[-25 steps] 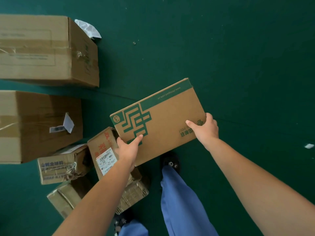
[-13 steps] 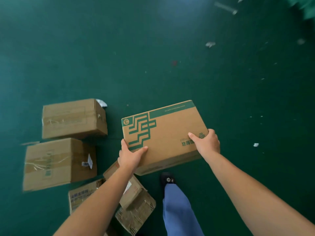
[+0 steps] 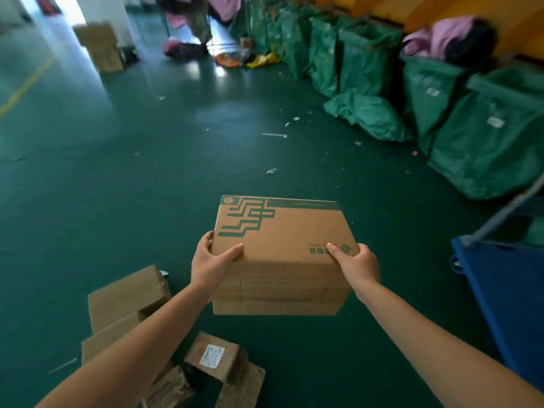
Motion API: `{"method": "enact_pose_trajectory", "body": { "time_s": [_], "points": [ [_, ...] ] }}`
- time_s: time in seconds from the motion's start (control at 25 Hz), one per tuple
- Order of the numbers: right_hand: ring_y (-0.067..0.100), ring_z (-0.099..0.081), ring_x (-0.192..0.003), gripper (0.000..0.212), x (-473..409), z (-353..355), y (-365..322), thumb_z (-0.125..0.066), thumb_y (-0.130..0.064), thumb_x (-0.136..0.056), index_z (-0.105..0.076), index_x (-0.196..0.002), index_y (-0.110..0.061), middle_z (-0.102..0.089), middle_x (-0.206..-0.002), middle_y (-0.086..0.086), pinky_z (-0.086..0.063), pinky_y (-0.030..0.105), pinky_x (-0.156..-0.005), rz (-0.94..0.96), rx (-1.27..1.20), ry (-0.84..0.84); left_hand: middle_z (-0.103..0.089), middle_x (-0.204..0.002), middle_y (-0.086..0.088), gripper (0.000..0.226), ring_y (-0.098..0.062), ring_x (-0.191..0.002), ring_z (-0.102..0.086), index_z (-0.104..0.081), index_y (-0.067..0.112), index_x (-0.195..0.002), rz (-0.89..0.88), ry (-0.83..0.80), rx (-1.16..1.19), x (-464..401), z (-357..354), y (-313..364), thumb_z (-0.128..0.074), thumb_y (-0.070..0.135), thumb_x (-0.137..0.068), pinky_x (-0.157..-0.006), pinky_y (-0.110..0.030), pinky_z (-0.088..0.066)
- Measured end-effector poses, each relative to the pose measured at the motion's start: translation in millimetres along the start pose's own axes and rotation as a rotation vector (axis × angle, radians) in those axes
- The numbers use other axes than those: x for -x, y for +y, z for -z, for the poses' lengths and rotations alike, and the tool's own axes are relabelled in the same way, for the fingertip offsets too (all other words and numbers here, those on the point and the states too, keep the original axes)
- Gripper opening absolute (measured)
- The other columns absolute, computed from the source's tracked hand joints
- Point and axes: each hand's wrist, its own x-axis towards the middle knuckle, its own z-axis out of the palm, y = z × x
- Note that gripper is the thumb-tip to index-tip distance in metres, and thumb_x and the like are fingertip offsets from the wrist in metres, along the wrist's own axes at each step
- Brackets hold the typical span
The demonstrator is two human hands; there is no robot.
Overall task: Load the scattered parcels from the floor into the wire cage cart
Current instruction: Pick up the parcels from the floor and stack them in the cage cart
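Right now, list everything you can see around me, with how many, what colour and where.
Printed box: one, brown with green print, held up in the middle.
Floor parcels: about five, brown, lower left.
Far boxes: a brown stack, top left.
Sacks: several, green, along the right.
Cart: one, blue, right edge.
Floor: dark green, littered with scraps.
Left hand: grips the box's left side.
Right hand: grips its right side.

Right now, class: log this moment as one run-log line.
left hand: grips box | right hand: grips box | box: lifted off floor | parcels: remain on floor
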Motion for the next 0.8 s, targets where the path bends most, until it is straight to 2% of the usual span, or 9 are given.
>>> {"method": "enact_pose_trajectory", "body": {
  "time_s": [0.08,0.16,0.32,0.4,0.52,0.68,0.8],
  "points": [
    [0.022,-0.059,-0.092,0.063,27.2,41.8,13.6,-0.07,-0.059,-0.076,-0.054,-0.118,-0.015,-0.057,-0.113,0.006,-0.054,0.036,-0.075,-0.003,-0.07,0.045,-0.056,-0.118,0.001,0.07,-0.018,-0.103,-0.058,-0.039,0.021,-0.139,-0.071,-0.024,0.003,38.8,-13.2,19.1,-0.076,0.024,-0.081,-0.089,-0.035,-0.052],
    [0.022,-0.058,-0.094,0.066,47.7,78.8,29.9,-0.07,-0.059,-0.075,-0.053,-0.121,-0.015,-0.054,-0.116,0.005,-0.054,0.036,-0.075,-0.003,-0.105,0.072,-0.056,-0.116,0.002,0.067,-0.016,-0.099,-0.058,-0.04,0.02,-0.139,-0.118,-0.053,0.012,73.5,-29.6,31.6,-0.075,0.023,-0.082,-0.085,-0.032,-0.051],
    [0.023,-0.055,-0.108,0.082,92.4,152.6,61.9,-0.071,-0.058,-0.075,-0.042,-0.139,-0.017,-0.048,-0.127,0.005,-0.052,0.042,-0.088,0.047,-0.155,0.161,-0.057,-0.102,0.012,0.056,-0.003,-0.085,-0.057,-0.044,0.024,-0.131,-0.153,-0.116,0.051,140.8,-60.1,44.3,-0.074,0.022,-0.083,-0.069,-0.022,-0.048],
    [0.021,-0.052,-0.111,0.086,125.5,186.0,79.5,-0.072,-0.055,-0.076,-0.035,-0.145,-0.019,-0.045,-0.131,0.003,-0.049,0.039,-0.09,0.054,-0.195,0.224,-0.056,-0.099,0.016,0.052,-0.003,-0.085,-0.058,-0.044,0.027,-0.126,-0.155,-0.187,0.074,173.3,-70.3,44.8,-0.073,0.02,-0.084,-0.065,-0.02,-0.047],
    [0.015,-0.048,-0.103,0.085,185.3,227.7,107.9,-0.072,-0.052,-0.078,-0.032,-0.146,-0.02,-0.042,-0.133,0.002,-0.044,0.031,-0.084,0.062,-0.221,0.324,-0.057,-0.101,0.014,0.047,-0.006,-0.087,-0.058,-0.043,0.03,-0.119,-0.167,-0.309,0.09,225.2,-78.2,39.9,-0.073,0.019,-0.084,-0.067,-0.023,-0.048],
    [0.018,-0.052,-0.11,0.081,269.9,257.4,163.3,-0.072,-0.054,-0.076,-0.037,-0.141,-0.021,-0.042,-0.134,0.0,-0.048,0.039,-0.094,-0.068,-0.233,0.46,-0.059,-0.104,0.011,0.05,-0.012,-0.091,-0.061,-0.045,0.03,-0.121,-0.135,-0.506,0.062,283.3,-85.1,16.8,-0.074,0.02,-0.082,-0.078,-0.034,-0.052],
    [0.015,-0.053,-0.101,0.076,330.6,274.2,206.2,-0.072,-0.054,-0.075,-0.041,-0.136,-0.022,-0.045,-0.128,0.0,-0.049,0.035,-0.087,-0.146,-0.247,0.569,-0.06,-0.103,0.011,0.046,-0.011,-0.09,-0.061,-0.047,0.032,-0.117,-0.123,-0.599,0.046,329.9,-89.0,-1.6,-0.075,0.019,-0.081,-0.079,-0.035,-0.052]
  ]
}}
